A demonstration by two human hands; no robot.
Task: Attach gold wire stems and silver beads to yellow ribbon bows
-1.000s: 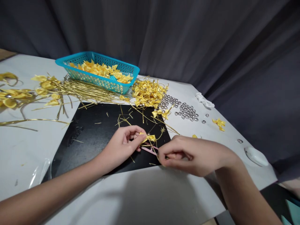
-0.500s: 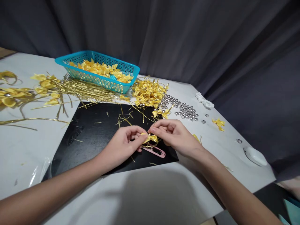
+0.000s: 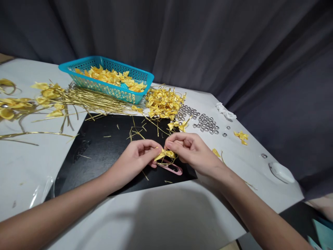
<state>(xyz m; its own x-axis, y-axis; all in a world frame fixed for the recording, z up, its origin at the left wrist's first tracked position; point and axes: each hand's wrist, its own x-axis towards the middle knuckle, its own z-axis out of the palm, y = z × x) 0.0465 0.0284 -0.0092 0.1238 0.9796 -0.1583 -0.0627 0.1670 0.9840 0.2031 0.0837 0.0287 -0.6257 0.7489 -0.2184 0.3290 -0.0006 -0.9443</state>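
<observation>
Between the thumb and fingers of my left hand (image 3: 142,154) is the left side of a yellow ribbon bow (image 3: 169,154). My right hand (image 3: 191,147) is pinched just above the bow's middle, closed on a thin gold cord (image 3: 166,163) that loops below the bow; the cord's end is hidden by the fingers. Under the bow, a pink-handled tool (image 3: 175,170), perhaps a small cutter, lies on the black board (image 3: 101,152), partly covered by my left hand. Gold cord scraps (image 3: 135,132) are scattered over the board.
A blue basket (image 3: 109,86) of yellow bows stands at the back. Gold cords (image 3: 96,99) lie before it, with a pile of bows (image 3: 165,102) beside. Silver beads (image 3: 208,124), a crumpled white piece (image 3: 225,111) and a white mouse-shaped object (image 3: 281,172) are to the right.
Both hands stay at the bow with nearly the same grip. The bow has tilted slightly and its middle shows more. The whole view has shifted a little.
</observation>
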